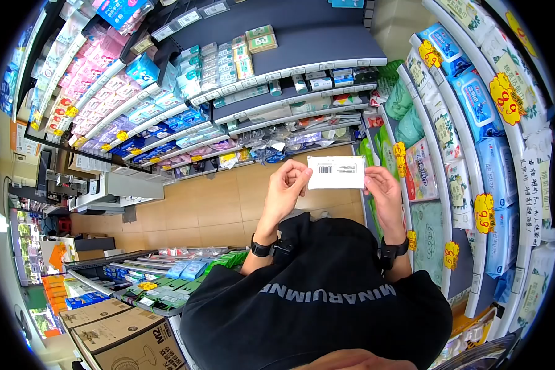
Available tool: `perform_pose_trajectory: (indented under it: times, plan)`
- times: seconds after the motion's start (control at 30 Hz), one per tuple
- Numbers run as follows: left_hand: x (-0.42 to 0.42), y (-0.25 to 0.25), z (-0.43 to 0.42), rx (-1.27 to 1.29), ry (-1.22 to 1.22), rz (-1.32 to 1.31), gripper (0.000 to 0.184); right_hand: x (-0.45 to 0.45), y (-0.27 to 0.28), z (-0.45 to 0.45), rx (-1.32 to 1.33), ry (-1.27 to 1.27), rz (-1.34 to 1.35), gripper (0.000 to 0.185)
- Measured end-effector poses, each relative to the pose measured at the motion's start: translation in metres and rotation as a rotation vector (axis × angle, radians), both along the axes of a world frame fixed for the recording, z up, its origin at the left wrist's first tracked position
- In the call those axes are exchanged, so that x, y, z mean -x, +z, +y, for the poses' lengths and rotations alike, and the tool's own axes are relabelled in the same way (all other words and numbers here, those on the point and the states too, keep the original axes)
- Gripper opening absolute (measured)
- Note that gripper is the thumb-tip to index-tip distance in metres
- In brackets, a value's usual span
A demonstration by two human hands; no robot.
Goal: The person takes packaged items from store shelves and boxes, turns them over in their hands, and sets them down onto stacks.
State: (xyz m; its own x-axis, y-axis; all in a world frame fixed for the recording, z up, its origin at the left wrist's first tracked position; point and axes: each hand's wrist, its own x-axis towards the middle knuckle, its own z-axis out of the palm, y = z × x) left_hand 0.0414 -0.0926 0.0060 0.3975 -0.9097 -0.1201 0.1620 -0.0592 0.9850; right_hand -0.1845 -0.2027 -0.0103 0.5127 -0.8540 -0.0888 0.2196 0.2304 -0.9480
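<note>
- White packet [339,179]: held ahead of the black shirt [314,320], barcode [325,169] showing.
- Left hand [287,186]: pinches the packet's left edge.
- Right hand [384,188]: grasps the packet's right edge.
- Cardboard boxes [108,333]: left of the shirt.
- Blue packs [476,103]: right of the shirt.

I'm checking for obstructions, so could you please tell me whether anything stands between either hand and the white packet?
Nothing visible does: the left hand and right hand already hold the white packet by its opposite short edges.
</note>
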Motion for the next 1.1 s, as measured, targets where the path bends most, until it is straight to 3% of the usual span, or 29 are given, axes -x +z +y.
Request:
perform_pose_trajectory:
  times: [0.33, 1.1]
  plan:
    - [-0.002, 0.012, 0.002, -0.064, -0.039, 0.036, 0.014, 0.0, 0.004, 0.001, -0.011, 0.006, 0.02, 0.02]
    - [-0.002, -0.007, 0.002, 0.057, -0.017, -0.067, 0.018, 0.001, 0.005, -0.001, 0.078, -0.038, -0.003, 0.015]
